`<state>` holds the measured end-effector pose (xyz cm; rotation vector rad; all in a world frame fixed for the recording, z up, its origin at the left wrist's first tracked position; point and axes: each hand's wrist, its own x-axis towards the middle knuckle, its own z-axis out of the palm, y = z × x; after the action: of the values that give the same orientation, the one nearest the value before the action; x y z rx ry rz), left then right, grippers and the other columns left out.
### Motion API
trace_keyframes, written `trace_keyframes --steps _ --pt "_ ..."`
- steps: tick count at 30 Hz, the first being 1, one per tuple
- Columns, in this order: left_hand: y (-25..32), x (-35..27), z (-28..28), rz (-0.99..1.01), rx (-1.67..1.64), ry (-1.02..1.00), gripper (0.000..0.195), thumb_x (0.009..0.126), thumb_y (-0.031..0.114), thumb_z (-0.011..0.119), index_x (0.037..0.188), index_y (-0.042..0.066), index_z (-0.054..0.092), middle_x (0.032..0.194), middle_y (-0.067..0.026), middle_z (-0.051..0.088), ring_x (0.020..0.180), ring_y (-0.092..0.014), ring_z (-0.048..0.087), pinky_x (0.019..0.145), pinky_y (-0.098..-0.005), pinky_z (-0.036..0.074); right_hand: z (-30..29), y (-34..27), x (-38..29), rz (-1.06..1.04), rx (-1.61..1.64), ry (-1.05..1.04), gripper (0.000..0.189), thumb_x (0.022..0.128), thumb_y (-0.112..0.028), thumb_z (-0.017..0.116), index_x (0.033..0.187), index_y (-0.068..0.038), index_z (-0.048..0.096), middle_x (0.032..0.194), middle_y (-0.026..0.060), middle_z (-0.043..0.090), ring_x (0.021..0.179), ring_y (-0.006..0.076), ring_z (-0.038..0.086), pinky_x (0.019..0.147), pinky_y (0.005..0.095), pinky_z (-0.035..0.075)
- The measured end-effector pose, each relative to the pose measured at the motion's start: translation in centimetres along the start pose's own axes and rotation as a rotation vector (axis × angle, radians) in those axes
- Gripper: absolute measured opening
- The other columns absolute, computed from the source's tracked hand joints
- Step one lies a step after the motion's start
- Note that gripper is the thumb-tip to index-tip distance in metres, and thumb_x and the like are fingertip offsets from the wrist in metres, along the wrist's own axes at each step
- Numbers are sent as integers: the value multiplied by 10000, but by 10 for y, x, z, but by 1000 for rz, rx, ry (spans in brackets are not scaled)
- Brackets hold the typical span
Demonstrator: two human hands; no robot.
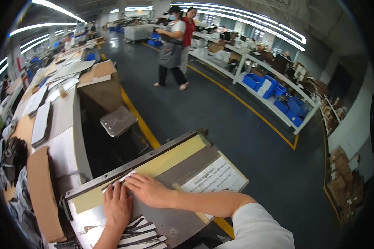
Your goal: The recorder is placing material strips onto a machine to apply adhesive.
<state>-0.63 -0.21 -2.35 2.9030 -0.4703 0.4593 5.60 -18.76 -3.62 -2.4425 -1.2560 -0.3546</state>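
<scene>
A narrow light strip with a dark edge (124, 177) lies along the metal edge bar (162, 150) of a bench-top machine with a metal work plate (162, 218). My left hand (116, 204) holds the strip's near end down, fingertips lined up at the bar. Beside it, my right hand (151, 190) reaches across from the right and holds the strip with its fingertips. The thumbs' grip is partly hidden. Below my hands, several white-and-black strips (143, 232) lie fanned out on the plate. Yellow tape (174, 155) runs along the bar.
A printed sheet (213, 177) is taped on the machine's right. Brown cardboard pieces (43, 196) stand at left by a long worktable (62, 133). Beyond the machine is a stool (119, 120). Two people (174, 43) are in the aisle; shelves with blue bins (265, 85) line its right.
</scene>
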Motion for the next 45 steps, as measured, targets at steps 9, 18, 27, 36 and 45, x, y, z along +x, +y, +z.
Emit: trace_keyframes --steps 9,18,27,36,45 --pt "7 14 -4 39 -55 30 447 862 125 645 1277 -21 563 1390 -219 519 1222 -448 482 1049 -511 386 -11 4 -2 57 24 -25 486 882 -122 586 1339 35 529 1466 158 462 1387 320 387 1140 435 329" --pt "7 10 -5 36 -30 15 457 859 114 647 1281 -36 558 1372 -207 537 1234 -447 473 1062 -513 378 -11 -1 -1 53 31 -27 504 879 -130 607 1348 31 523 1463 156 462 1384 315 386 1142 433 325" --pt "8 13 -4 43 -47 16 463 856 108 649 1286 -27 547 1374 -201 534 1236 -448 471 1064 -514 376 -8 2 -3 54 35 -12 492 880 -126 601 1340 30 531 1458 153 467 1383 310 389 1141 428 331" --pt "4 5 -9 34 -18 -2 477 847 111 663 1295 -8 551 1377 -184 534 1256 -411 473 1062 -486 386 -8 -7 1 4 37 52 431 883 -127 558 1272 57 568 1411 182 505 1346 330 421 1106 439 358" --pt "15 15 -4 49 -40 65 443 861 167 661 1264 10 561 1353 -181 540 1268 -388 484 1064 -466 404 -31 0 -5 64 41 2 396 900 -90 577 1285 7 577 1389 180 518 1336 356 440 1104 468 367"
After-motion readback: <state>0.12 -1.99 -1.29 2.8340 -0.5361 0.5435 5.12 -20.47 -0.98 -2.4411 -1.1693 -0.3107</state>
